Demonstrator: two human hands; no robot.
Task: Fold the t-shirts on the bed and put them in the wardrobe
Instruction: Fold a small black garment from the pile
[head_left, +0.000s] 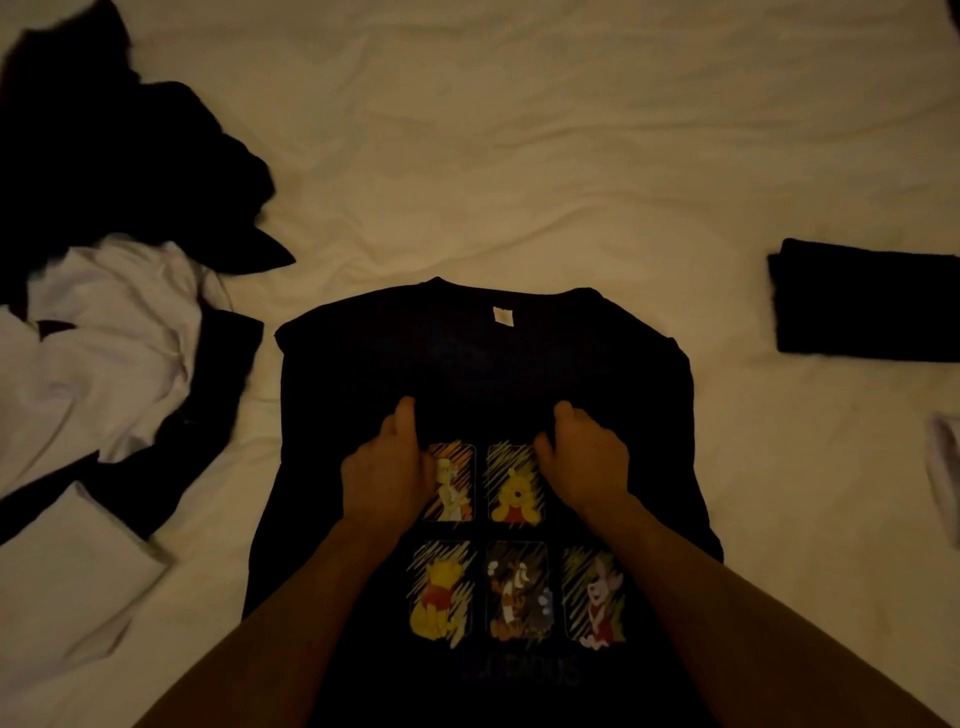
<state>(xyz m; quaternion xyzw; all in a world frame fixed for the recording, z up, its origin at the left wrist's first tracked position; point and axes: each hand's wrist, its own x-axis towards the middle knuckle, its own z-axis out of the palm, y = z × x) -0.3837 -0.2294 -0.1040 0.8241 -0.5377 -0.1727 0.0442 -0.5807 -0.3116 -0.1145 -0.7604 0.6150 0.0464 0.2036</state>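
1. Your left hand (387, 473) rests on the dark t-shirt (488, 364) at mid-chest, its thumb stretched up along the cloth; the fingers seem to pinch a fold, though the dim light leaves that unsure.
2. Your right hand (584, 457) sits beside it on the same shirt, fingers curled into the fabric above the cartoon prints (511, 545).
3. The t-shirt lies flat on the bed (519, 156), collar away from you, print side up.
4. A heap of black and white clothes (104, 312) lies unfolded to your left.
5. A folded dark garment (862, 301) lies well to your right, with something white (945, 467) at the frame edge below it.
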